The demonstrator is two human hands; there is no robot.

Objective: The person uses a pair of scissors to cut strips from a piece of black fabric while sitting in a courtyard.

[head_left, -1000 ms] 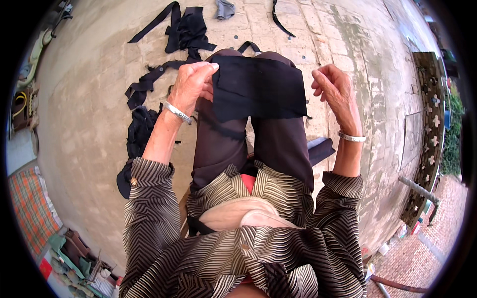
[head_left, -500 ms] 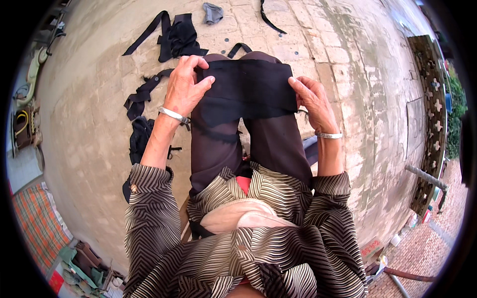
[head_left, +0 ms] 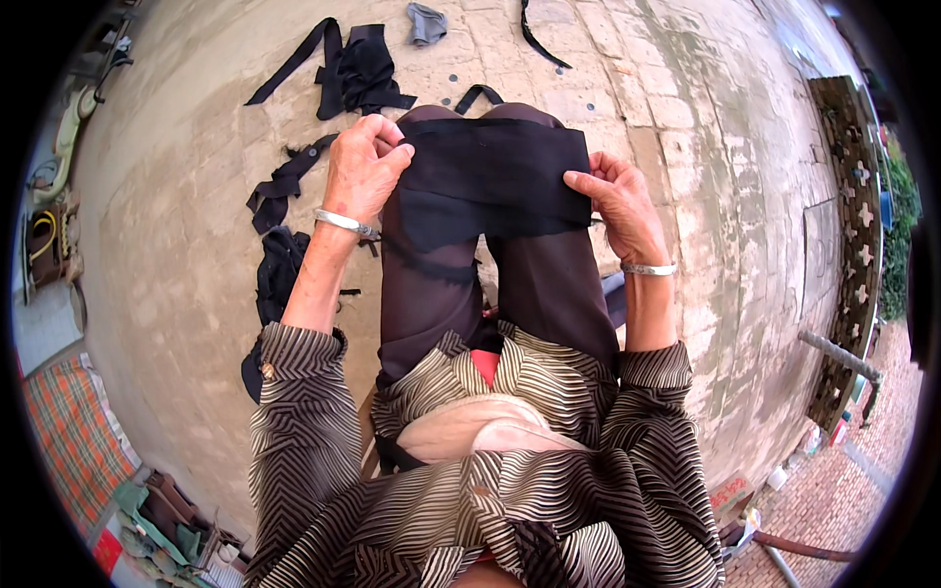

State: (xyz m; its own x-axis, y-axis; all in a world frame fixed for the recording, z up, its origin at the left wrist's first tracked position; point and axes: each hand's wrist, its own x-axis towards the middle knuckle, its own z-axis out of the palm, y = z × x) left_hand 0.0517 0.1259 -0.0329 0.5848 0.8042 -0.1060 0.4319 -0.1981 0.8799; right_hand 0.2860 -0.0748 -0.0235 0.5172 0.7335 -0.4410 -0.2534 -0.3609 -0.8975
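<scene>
A piece of black cloth (head_left: 495,176) is spread across my thighs near the knees, its lower edge uneven on the left. At its upper left corner my left hand (head_left: 361,171) pinches the fabric between thumb and fingers. My right hand (head_left: 619,204) grips the right edge, thumb lying on top and the fingers curled behind. Between the two hands the cloth looks stretched fairly flat. A thin dark strip (head_left: 431,267) hangs below its left part over my trouser leg.
Black cloth pieces (head_left: 365,73) and a black strip (head_left: 541,41) lie on the paved ground ahead, with a grey cloth (head_left: 426,24). More dark scraps (head_left: 279,186) lie to the left. A plaid cloth (head_left: 78,436) is at far left; a pierced low wall (head_left: 851,235) stands right.
The right hand's thumb has shifted a little left onto the cloth. The left hand's fingers have drawn closer together at the corner.
</scene>
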